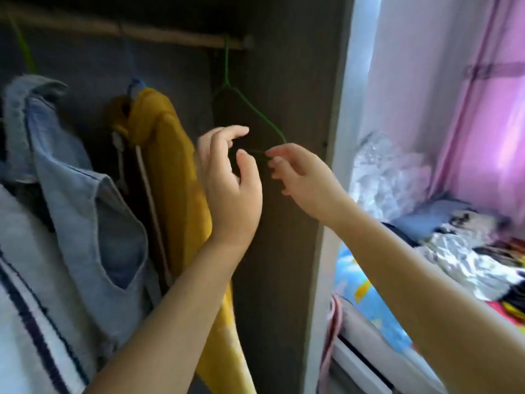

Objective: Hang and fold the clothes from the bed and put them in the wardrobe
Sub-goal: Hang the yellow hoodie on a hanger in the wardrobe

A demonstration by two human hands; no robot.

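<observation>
both hands [231, 183] [305, 177] at thin green wire hanger [255, 112]

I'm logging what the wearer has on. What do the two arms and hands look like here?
Both forearms are bare as far as the picture shows: no sleeves, gloves, watch or bracelets in view. The left hand and right hand show no rings; fingernails look short and unpainted.

Two hands, the left hand [227, 177] and the right hand [301, 177], reach into one wardrobe [284, 81] with a single rail [127, 29]. Three hangers show: one bare green hanger [255, 112] and two carrying clothes. Three garments hang at left: a yellow top [170, 155], a denim shirt [85, 177] and a striped white garment [34, 280].
</observation>
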